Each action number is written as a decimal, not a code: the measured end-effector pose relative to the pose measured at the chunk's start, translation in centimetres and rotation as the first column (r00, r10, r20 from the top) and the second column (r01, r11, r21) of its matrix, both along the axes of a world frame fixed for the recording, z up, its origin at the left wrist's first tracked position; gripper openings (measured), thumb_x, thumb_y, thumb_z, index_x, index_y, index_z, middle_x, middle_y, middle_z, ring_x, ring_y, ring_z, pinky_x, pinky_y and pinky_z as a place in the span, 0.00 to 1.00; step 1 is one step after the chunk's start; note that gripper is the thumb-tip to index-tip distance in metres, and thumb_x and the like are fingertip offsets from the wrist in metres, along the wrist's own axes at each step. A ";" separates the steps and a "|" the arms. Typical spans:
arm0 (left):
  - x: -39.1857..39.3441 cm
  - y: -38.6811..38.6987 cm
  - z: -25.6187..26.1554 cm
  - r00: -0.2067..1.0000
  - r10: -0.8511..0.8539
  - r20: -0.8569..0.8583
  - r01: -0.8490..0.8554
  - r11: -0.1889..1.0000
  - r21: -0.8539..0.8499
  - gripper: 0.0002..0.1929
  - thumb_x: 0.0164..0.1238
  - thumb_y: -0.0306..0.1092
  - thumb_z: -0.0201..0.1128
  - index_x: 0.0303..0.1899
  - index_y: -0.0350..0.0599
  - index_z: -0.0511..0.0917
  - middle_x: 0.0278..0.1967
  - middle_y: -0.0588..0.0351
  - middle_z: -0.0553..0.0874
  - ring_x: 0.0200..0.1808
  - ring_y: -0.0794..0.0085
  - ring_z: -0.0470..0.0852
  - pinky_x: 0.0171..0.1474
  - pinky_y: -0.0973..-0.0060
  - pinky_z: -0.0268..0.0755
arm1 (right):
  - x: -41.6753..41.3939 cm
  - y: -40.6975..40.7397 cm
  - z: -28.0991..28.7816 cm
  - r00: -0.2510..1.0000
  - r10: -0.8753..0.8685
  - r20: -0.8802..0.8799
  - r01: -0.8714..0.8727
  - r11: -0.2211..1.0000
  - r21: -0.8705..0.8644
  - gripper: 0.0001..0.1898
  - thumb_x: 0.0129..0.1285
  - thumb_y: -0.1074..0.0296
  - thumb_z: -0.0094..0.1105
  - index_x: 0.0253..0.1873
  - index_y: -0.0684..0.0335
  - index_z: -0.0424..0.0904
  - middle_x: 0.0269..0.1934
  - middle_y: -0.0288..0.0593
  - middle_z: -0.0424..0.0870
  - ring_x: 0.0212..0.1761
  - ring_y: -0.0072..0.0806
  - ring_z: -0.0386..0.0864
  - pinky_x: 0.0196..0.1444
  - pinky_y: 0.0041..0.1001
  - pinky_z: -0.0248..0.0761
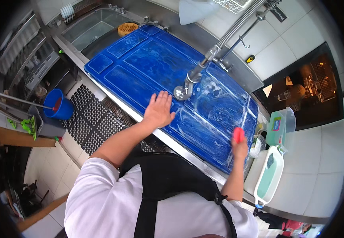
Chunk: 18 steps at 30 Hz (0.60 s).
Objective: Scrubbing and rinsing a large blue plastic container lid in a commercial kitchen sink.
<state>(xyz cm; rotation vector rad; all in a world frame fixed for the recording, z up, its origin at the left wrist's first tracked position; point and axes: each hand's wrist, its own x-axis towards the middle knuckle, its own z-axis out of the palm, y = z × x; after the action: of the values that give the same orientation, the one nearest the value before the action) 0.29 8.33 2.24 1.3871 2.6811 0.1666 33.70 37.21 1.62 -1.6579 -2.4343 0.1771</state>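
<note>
Before me a large blue panel with raised rectangular sections lies across the steel sink counter. White suds streak its right half, and paler wet marks cover the left. My left hand rests spread on the panel's near edge, holding nothing. In my right hand is a red-pink scrubbing brush, held at the soapy right end of the panel; its underside is hidden. Between my hands, a pull-down spray faucet head hangs over the panel on a coiled metal hose.
A steel sink basin and a round bamboo steamer are at the far left. White-rimmed tub and clear green container stand at right. A blue bucket sits near a perforated black mat on the floor.
</note>
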 end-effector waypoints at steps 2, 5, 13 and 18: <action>-0.4 0.0 0.3 0.990 -0.123 0.070 0.127 0.990 -0.064 0.38 0.83 0.54 0.45 0.82 0.35 0.54 0.84 0.41 0.56 0.87 0.53 0.49 0.85 0.47 0.38 | 3.4 0.4 0.4 0.981 -0.196 0.008 0.195 0.981 0.008 0.34 0.61 0.42 0.74 0.61 0.62 0.75 0.44 0.63 0.90 0.47 0.61 0.89 0.49 0.53 0.81; -1.3 -0.3 0.3 0.981 -0.172 0.084 0.180 0.979 -0.094 0.37 0.84 0.52 0.44 0.83 0.36 0.52 0.84 0.40 0.53 0.87 0.52 0.47 0.85 0.46 0.37 | 0.6 -3.9 1.6 0.949 -0.281 0.144 0.270 0.959 0.092 0.35 0.62 0.38 0.72 0.61 0.61 0.75 0.43 0.63 0.90 0.47 0.61 0.89 0.48 0.52 0.82; -1.8 0.2 0.6 0.970 -0.224 0.096 0.230 0.971 -0.060 0.37 0.79 0.52 0.51 0.82 0.42 0.58 0.84 0.37 0.55 0.86 0.49 0.50 0.84 0.43 0.37 | -14.7 -18.7 3.3 0.981 0.192 0.016 -0.190 0.977 -0.102 0.27 0.63 0.45 0.72 0.57 0.55 0.75 0.51 0.51 0.87 0.50 0.50 0.88 0.50 0.48 0.82; -2.3 -0.8 0.1 0.957 -0.280 0.076 0.281 0.960 -0.008 0.38 0.77 0.55 0.54 0.82 0.46 0.60 0.84 0.44 0.57 0.86 0.53 0.51 0.85 0.49 0.37 | -7.3 -15.3 3.3 0.992 -0.107 0.060 0.108 0.994 -0.013 0.28 0.64 0.44 0.72 0.57 0.57 0.74 0.48 0.54 0.87 0.48 0.50 0.89 0.47 0.48 0.83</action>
<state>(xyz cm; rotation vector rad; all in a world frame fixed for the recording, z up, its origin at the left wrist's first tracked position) -2.03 7.50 2.39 1.6992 2.3874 0.1616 26.45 21.89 4.87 -1.8208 -2.3834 0.1344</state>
